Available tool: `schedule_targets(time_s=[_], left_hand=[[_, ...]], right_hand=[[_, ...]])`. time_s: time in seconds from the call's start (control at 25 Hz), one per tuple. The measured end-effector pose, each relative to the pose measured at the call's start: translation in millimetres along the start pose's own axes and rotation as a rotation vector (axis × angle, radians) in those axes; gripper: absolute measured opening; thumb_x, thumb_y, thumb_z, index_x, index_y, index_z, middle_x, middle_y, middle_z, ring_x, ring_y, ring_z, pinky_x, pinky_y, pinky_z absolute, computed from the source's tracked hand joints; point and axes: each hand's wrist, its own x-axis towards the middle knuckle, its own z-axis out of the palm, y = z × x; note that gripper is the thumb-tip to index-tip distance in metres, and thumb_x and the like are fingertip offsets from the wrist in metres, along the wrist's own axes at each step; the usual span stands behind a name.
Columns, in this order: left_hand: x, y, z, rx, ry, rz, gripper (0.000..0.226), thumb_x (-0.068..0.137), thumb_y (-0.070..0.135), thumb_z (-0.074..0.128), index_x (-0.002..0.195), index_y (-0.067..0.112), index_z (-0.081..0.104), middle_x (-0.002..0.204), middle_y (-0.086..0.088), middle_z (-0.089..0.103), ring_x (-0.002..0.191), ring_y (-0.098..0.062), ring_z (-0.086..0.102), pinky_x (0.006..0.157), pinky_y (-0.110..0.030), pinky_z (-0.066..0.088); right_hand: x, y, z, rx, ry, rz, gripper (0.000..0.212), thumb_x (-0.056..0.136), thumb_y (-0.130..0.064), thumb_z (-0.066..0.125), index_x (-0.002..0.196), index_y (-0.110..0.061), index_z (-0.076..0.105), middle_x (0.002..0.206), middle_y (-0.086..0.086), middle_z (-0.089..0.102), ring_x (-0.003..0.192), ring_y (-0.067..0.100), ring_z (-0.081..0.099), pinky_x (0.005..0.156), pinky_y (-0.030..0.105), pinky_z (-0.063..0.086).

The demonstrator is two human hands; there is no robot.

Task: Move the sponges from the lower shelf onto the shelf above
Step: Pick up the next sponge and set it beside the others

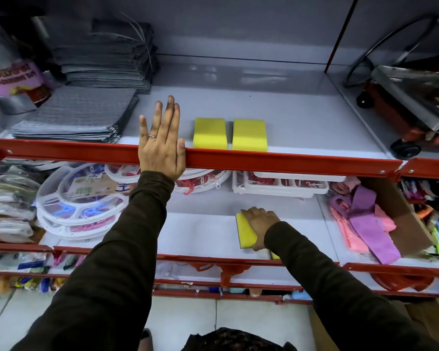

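Shop shelving, red rails. Two sponges [209,133] [249,135] on upper shelf [302,117]. Right hand [260,225] grip closed over sponge [245,230] on lower shelf [200,229]; left hand [161,145] spread flat on rail. Sponge likely light, soft; hold by long sides.

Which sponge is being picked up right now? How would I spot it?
Find the lower shelf, under the red rail. Near its front edge lies a yellow sponge with the right hand on top of it. The two other sponges sit untouched on the shelf above.
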Motion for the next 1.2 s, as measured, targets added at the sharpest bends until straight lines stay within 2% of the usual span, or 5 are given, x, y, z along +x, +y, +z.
schedule_targets(time_s=[0.4, 0.56, 0.76, 1.0, 1.2], left_hand=[[1, 4, -11, -0.086, -0.013, -0.025, 0.067, 0.100, 0.031, 0.023, 0.161, 0.005, 0.012, 0.168, -0.010, 0.015, 0.157, -0.018, 0.004, 0.128, -0.039, -0.009], [1, 4, -16, -0.106, -0.041, -0.027, 0.067, 0.099, 0.030, 0.025, 0.160, 0.002, 0.019, 0.168, -0.011, 0.017, 0.156, -0.024, 0.016, 0.129, -0.039, -0.007], [3, 6, -20, -0.113, -0.055, -0.041, 0.067, 0.099, 0.031, 0.026, 0.158, 0.000, 0.023, 0.167, -0.014, 0.021, 0.155, -0.027, 0.020, 0.129, -0.040, -0.005], [2, 7, -16, -0.097, -0.050, -0.062, 0.067, 0.099, 0.031, 0.025, 0.159, 0.001, 0.017, 0.167, -0.014, 0.020, 0.156, -0.025, 0.014, 0.129, -0.040, -0.003], [2, 5, -11, -0.086, -0.033, -0.055, 0.067, 0.099, 0.031, 0.024, 0.159, 0.003, 0.018, 0.167, -0.012, 0.021, 0.158, -0.020, 0.007, 0.129, -0.041, -0.003]], right_hand=[[-105, -19, -117, 0.019, 0.193, -0.043, 0.112, 0.059, -0.054, 0.078, 0.151, -0.020, 0.023, 0.145, 0.011, 0.038, 0.132, 0.032, 0.037, 0.108, 0.044, 0.031], [-149, -9, -177, 0.071, 0.317, -0.061, 0.113, 0.055, -0.055, 0.079, 0.151, -0.027, 0.024, 0.141, 0.006, 0.040, 0.128, 0.029, 0.038, 0.106, 0.042, 0.034], [-144, 31, -238, 0.064, 0.461, 0.056, 0.116, 0.055, -0.050, 0.083, 0.150, -0.026, 0.023, 0.144, 0.009, 0.041, 0.134, 0.033, 0.037, 0.109, 0.045, 0.035], [-89, 76, -253, 0.046, 0.357, 0.197, 0.114, 0.065, -0.048, 0.081, 0.154, -0.017, 0.018, 0.155, 0.014, 0.031, 0.141, 0.034, 0.031, 0.113, 0.046, 0.034], [-56, 90, -237, 0.115, 0.206, 0.186, 0.106, 0.070, -0.039, 0.080, 0.154, -0.017, 0.019, 0.158, 0.011, 0.030, 0.143, 0.029, 0.032, 0.114, 0.036, 0.033]])
